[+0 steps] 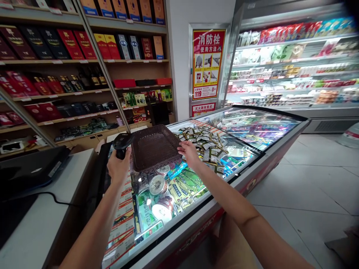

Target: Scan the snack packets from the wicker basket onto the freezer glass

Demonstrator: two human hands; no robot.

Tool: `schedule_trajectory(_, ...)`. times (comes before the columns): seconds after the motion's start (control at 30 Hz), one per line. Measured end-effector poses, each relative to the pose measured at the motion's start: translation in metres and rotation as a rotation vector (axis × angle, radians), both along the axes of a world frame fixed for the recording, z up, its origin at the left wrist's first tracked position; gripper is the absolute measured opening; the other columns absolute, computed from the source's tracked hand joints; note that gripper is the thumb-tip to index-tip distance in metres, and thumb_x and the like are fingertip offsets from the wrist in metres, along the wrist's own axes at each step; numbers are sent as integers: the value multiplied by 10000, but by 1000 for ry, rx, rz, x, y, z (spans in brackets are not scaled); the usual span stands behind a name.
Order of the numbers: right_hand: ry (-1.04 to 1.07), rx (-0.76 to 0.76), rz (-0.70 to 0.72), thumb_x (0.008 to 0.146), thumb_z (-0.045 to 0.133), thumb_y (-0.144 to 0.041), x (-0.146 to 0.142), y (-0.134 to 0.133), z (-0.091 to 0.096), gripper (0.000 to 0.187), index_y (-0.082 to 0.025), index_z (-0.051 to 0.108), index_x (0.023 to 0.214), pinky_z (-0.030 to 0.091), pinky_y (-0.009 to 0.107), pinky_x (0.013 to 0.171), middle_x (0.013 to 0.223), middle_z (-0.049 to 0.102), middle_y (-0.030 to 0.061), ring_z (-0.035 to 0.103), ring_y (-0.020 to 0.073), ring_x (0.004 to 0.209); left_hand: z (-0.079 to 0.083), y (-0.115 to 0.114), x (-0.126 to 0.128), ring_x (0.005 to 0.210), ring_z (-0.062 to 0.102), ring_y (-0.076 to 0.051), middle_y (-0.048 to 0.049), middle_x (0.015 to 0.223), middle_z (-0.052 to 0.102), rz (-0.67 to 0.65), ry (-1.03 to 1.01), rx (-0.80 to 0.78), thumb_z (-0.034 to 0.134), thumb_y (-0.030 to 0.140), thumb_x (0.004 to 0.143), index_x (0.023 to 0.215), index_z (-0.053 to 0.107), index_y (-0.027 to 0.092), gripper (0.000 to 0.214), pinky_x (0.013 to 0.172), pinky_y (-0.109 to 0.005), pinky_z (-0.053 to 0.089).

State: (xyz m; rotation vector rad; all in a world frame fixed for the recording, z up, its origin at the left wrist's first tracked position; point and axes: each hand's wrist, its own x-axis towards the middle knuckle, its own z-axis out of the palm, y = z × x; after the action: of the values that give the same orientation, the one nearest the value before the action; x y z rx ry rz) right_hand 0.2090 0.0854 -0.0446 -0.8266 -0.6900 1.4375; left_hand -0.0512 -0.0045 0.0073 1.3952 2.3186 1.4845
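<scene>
In the head view I'm seeing my left hand (120,165) gripping a black handheld barcode scanner (122,145) just left of centre, with its fingers curling around the handle and its head pointing up and forward; my right hand (188,154) is reaching in from the lower right, and its fingertips (181,147) are pressing lightly against the right edge of a dark woven basket (155,147), fingers lying close together rather than pinching; the basket is sitting tilted at the frame's centre, above a chest freezer (224,194), though I can't tell whether anything is supporting it; small green-and-white sachets (203,145) are heaped just beyond my right hand, and round tubs (158,185) are lying below the basket; a white counter (42,213) is running along the lower left, with a black laptop (30,172) on it; boxed liquor (47,45) is filling the shelves at upper left; a red fire-hydrant sign (209,63) is hanging at top centre, and a refrigerated display case (288,67) is glowing at upper right.
</scene>
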Motion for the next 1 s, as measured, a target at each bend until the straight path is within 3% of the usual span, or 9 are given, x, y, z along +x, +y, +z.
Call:
schedule_trajectory(0.1, -156, 125, -71, 838, 528, -133, -37, 2, -11, 104, -223, 554, 884, 478, 219, 604, 873, 610, -12, 620, 107, 690, -7, -3, -4, 832, 636, -310, -72, 805, 687, 87, 68, 19, 567, 675, 769, 946, 652, 254, 464, 619, -312, 386)
schedule_trajectory(0.2, -404, 347, -188, 864, 521, -184, -54, 5, -26, 93, -235, 558, 933, 490, 256, 705, 900, 600, 10, 611, 140, 792, -8, 3, -12, 783, 652, -281, -45, 739, 684, 32, 58, 22, 570, 683, 778, 931, 658, 251, 466, 608, -293, 398)
schedule_trajectory(0.33, -700, 676, -370, 895, 481, -177, -56, 10, -46, 111, -233, 554, 956, 476, 322, 871, 1017, 603, 70, 585, 182, 919, -6, 23, -25, 669, 647, -234, -25, 685, 683, -14, 49, 19, 539, 675, 807, 949, 660, 230, 482, 574, -270, 413)
schedule_trajectory(0.53, -918, 1026, -457, 941, 414, -132, -53, 15, -62, 141, -193, 529, 995, 496, 371, 911, 1066, 601, 122, 583, 210, 1037, -6, 42, -33, 748, 642, -256, -32, 716, 675, -52, 130, -56, 580, 631, 780, 936, 687, 210, 462, 585, -271, 379)
schedule_trajectory(0.67, -926, 1014, -517, 945, 426, -139, -46, 18, -59, 131, -194, 519, 1020, 516, 369, 884, 1097, 593, 128, 588, 208, 1027, -11, 14, -33, 771, 645, -249, -53, 903, 703, -136, 333, -25, 544, 588, 828, 1035, 651, 204, 449, 622, -285, 408)
schedule_trajectory(0.73, -868, 944, -553, 942, 438, -164, -39, 22, -53, 116, -193, 516, 1023, 526, 351, 827, 1108, 586, 131, 594, 198, 970, -19, -8, -28, 843, 663, -254, -64, 985, 706, -315, 509, 67, 534, 559, 863, 1067, 623, 201, 422, 683, -292, 448)
schedule_trajectory(0.83, -788, 778, -618, 925, 464, -210, -23, 28, -43, 123, -190, 514, 1036, 522, 324, 751, 1079, 586, 114, 591, 171, 846, -39, -37, -5, 866, 686, -231, -66, 1081, 702, -652, 797, -3, 513, 471, 938, 1168, 601, 230, 344, 699, -284, 462)
schedule_trajectory(0.9, -759, 651, -650, 907, 480, -236, -12, 32, -38, 152, -188, 515, 1047, 509, 309, 710, 1054, 588, 103, 584, 166, 814, -56, -47, 16, 787, 685, -215, -60, 1092, 697, -677, 942, -107, 507, 433, 969, 1239, 566, 236, 340, 645, -296, 444)
schedule_trajectory(1.0, -742, 498, -655, 882, 502, -267, 0, 34, -35, 184, -189, 522, 1048, 487, 302, 687, 1013, 594, 90, 581, 174, 813, -78, -49, 43, 805, 685, -226, -41, 1025, 686, -712, 1063, -202, 589, 443, 932, 1181, 581, 216, 337, 644, -314, 439)
